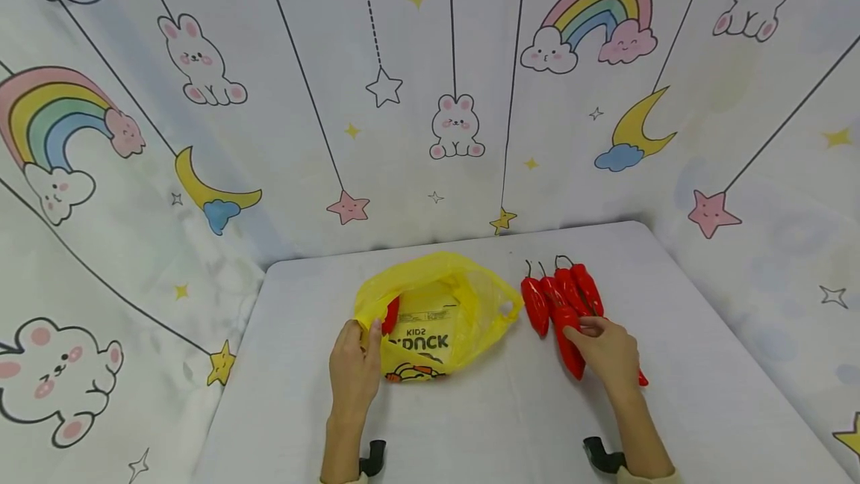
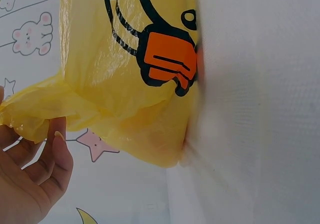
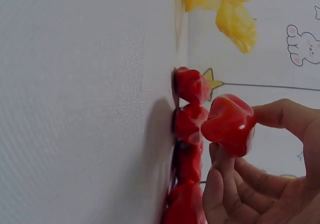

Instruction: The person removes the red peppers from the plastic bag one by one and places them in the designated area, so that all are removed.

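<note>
On the left of the table lies a yellow plastic bag (image 1: pixel 480 327) with a duck print, its mouth spread toward the head camera. My left hand (image 1: pixel 354 364) pinches the near-left rim of the bag; the left wrist view shows the film gathered at the fingers (image 2: pixel 61 156). Inside the bag, part of a red pepper (image 1: pixel 390 315) shows. My right hand (image 1: pixel 610 353) holds a long red chili pepper (image 1: pixel 568 342) between thumb and fingers, raised off the table in the right wrist view. Several more red chili peppers (image 1: pixel 535 306) with dark curled stems lie side by side beyond that hand.
A white-covered table (image 1: pixel 497 424) holds everything. Behind it and at both sides hangs a cloth (image 1: pixel 403 163) printed with rabbits, stars and rainbows. A pepper tip (image 1: pixel 643 379) shows just right of my right wrist. Black curved pieces (image 1: pixel 373 458) sit by both wrists.
</note>
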{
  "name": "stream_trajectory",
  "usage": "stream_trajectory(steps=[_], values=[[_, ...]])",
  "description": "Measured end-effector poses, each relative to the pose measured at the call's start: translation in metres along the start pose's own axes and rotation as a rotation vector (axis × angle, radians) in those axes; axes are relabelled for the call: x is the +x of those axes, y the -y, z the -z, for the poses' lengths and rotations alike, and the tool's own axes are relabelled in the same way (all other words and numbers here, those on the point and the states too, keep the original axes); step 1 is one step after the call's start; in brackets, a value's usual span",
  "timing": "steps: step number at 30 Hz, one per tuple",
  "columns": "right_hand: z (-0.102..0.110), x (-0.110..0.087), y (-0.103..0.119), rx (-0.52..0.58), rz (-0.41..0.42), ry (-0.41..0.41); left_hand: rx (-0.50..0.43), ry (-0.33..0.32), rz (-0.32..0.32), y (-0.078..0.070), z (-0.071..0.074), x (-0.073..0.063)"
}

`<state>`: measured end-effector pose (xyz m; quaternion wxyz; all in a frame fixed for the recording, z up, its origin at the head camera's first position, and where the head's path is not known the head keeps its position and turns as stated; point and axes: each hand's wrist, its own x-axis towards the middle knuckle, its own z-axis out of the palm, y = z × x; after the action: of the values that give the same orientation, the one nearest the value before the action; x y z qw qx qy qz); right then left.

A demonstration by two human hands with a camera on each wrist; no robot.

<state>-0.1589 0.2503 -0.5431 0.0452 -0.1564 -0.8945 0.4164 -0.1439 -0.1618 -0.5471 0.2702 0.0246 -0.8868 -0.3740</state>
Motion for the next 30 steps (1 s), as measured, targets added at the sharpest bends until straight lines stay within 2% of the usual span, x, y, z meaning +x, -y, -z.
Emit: stream_trajectory(steps=[13, 16, 30], values=[[0.0, -0.001, -0.008, -0.08, 0.05, -0.119, -0.013, -0.004, -0.02, 0.0, -0.001, -0.001], [-0.002, -0.001, -0.011, -0.111, 0.04, -0.148, -0.016, -0.004, -0.02, -0.001, -0.001, -0.001], [-0.003, -0.001, -0.016, -0.179, 0.042, -0.194, -0.011, -0.002, -0.02, -0.001, -0.002, -0.001]])
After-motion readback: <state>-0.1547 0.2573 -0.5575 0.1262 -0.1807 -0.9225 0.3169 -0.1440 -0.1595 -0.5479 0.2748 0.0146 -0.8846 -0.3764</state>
